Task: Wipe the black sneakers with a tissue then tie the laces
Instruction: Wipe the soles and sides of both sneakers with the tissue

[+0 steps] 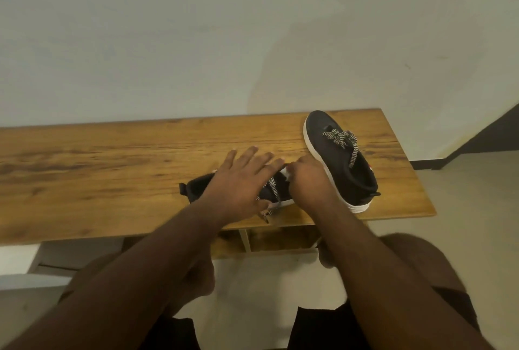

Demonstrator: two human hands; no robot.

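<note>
1. Two black sneakers sit on a wooden bench by a pale wall.
2. One shoe stands on the right side of the bench, toe pointing to the wall. Its striped laces lie loose on top.
3. The near shoe lies close to the front edge, mostly hidden under the hands. Its lace end hangs down near the edge.
4. The left hand rests on the near shoe with its fingers spread out flat.
5. The right hand is curled and pinches a bit of white tissue against the shoe's toe end.
6. Both hands almost touch each other.
</note>
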